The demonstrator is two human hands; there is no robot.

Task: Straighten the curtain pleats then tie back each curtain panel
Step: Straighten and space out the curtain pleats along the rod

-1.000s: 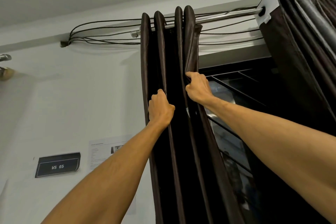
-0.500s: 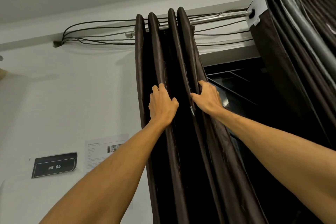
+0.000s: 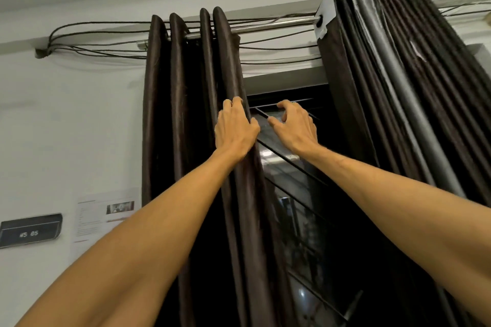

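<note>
A dark brown curtain panel [image 3: 172,119] hangs in gathered pleats from a metal rod [image 3: 276,25] left of the window. My left hand [image 3: 235,131] grips its rightmost pleat, fingers curled over the fold's edge. My right hand [image 3: 293,129] hovers just right of that pleat in front of the window, fingers curved and apart, holding nothing. A second panel [image 3: 414,82], dark brown with a grey lining fold, is bunched at the right end of the rod.
Dark cables [image 3: 93,46] run along the wall behind the rod. The window [image 3: 300,210] with slanted bars lies between the panels. A black sign [image 3: 30,231] and a paper sheet [image 3: 106,214] are fixed to the white wall at left.
My left hand moved right from an inner pleat to the rightmost pleat. My right hand let go of that pleat and moved right, off the curtain. The view shifted right.
</note>
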